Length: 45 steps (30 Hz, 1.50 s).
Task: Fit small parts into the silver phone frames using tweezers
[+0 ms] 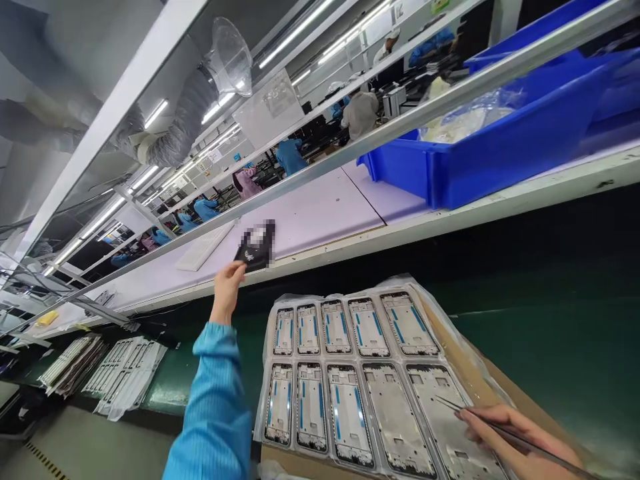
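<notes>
My left hand (pixel 229 287), in a blue sleeve, reaches up to the shelf edge with thumb and fingers pinched at the lower left corner of a dark flat object (pixel 255 248). Part of that object is pixelated, so its kind is hidden. In my right hand (pixel 517 433) is a pair of tweezers (pixel 493 424), tips pointing left above a bare metal phone frame (pixel 445 407). Several phone frames lie in two rows in a clear plastic tray (pixel 326 360). Most carry blue strips (pixel 337 413); the bare phone frame (pixel 400 420) beside the tweezers shows none.
Brown cardboard (pixel 453 337) lies under the tray on a green bench (pixel 550 293). Along the raised shelf (pixel 320 207) stand a blue bin (pixel 480 160) with plastic bags and a white panel (pixel 205 247). Stacked trays (pixel 125 373) sit at left. People work beyond the shelf.
</notes>
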{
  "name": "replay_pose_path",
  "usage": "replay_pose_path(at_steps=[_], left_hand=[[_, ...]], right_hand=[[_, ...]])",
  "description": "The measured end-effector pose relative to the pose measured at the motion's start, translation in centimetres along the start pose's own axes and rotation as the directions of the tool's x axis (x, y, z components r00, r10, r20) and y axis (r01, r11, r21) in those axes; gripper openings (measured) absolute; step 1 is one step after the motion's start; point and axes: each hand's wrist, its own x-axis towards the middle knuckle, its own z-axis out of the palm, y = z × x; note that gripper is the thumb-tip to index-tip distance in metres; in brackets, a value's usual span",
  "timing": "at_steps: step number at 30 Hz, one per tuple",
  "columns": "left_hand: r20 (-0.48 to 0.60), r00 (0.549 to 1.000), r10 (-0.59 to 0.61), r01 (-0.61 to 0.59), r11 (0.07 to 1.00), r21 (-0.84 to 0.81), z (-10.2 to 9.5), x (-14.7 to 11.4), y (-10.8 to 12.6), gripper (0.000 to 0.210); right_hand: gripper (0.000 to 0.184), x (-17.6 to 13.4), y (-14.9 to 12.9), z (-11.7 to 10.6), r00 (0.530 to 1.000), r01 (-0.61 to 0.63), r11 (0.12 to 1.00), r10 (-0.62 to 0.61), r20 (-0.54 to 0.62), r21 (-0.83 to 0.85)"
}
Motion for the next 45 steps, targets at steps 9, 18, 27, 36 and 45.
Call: replay_pose_path(at_steps=[9, 18, 27, 36, 45], left_hand=[[0.428, 0.904, 0.001, 0.35, 0.574, -0.74, 8.0, -22.4, 5.9, 0.024], [0.527, 0.849, 0.021, 0.429, 0.553, -0.714, 9.6, -24.4, 7.9, 0.023], [0.566, 0.819, -0.096, 0.511, 0.572, -0.642, 10.2, -25.3, 7.8, 0.028], [0.567, 0.817, -0.101, 0.491, 0.639, -0.593, 9.5, -25.2, 7.6, 0.029], [0.495, 0.862, -0.11, 0.024, 0.984, 0.179, 15.6, -28.8, -3.2, 0.045]], right_hand=[[0.012, -4.7, -11.3, 3.2, 0.781, 0.533, 0.763, -0.61, 0.136, 0.364], [0.013, -6.1, -13.8, 4.4, 0.661, 0.627, 0.657, -0.733, 0.16, 0.418], [0.013, -5.9, -12.7, 4.3, 0.698, 0.6, 0.705, -0.692, 0.183, 0.377], [0.013, -5.7, -12.7, 4.0, 0.716, 0.555, 0.734, -0.661, 0.224, 0.39], [0.018, -0.4, -5.8, 3.0, 0.879, 0.462, 0.857, -0.477, 0.011, 0.229]])
